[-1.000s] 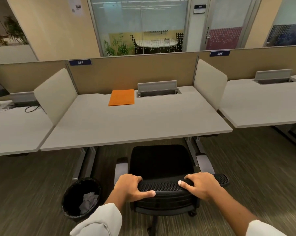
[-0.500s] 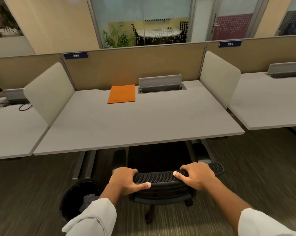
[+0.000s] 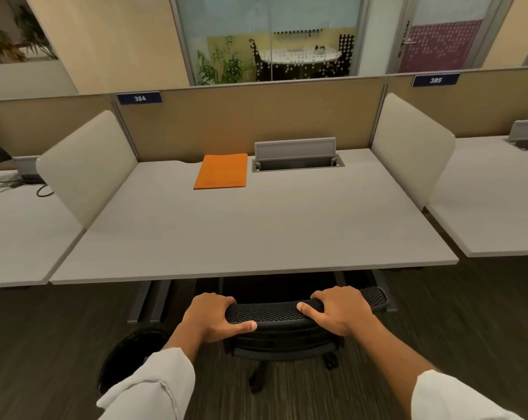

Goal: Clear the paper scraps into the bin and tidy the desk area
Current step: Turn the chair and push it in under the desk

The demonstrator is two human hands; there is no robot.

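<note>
Both hands grip the top edge of the black chair (image 3: pixel 282 313) back: the left hand (image 3: pixel 214 321) and the right hand (image 3: pixel 340 310) each curl their fingers over it, thumbs pointing inward. The chair's seat sits under the grey worktop (image 3: pixel 256 231). An orange folder (image 3: pixel 221 171) lies near the worktop's back. The black bin (image 3: pixel 129 356) stands on the floor by the left sleeve; its contents are hidden.

Single head view, worn camera, wide-angle, edges bowed. Looks forward and down from standing height behind chair (image 3: pixel 287 316). Faces desk (image 3: pixel 256 231) squarely, partition (image 3: pixel 256 116) and glass wall (image 3: pixel 268 34) beyond. Nearest to lens: both forearms at bottom edge, left hand (image 3: pixel 211 321) and right hand (image 3: pixel 338 310) on chair back. Floor, bin (image 3: pixel 129 353) at lower left. No second view.
</note>
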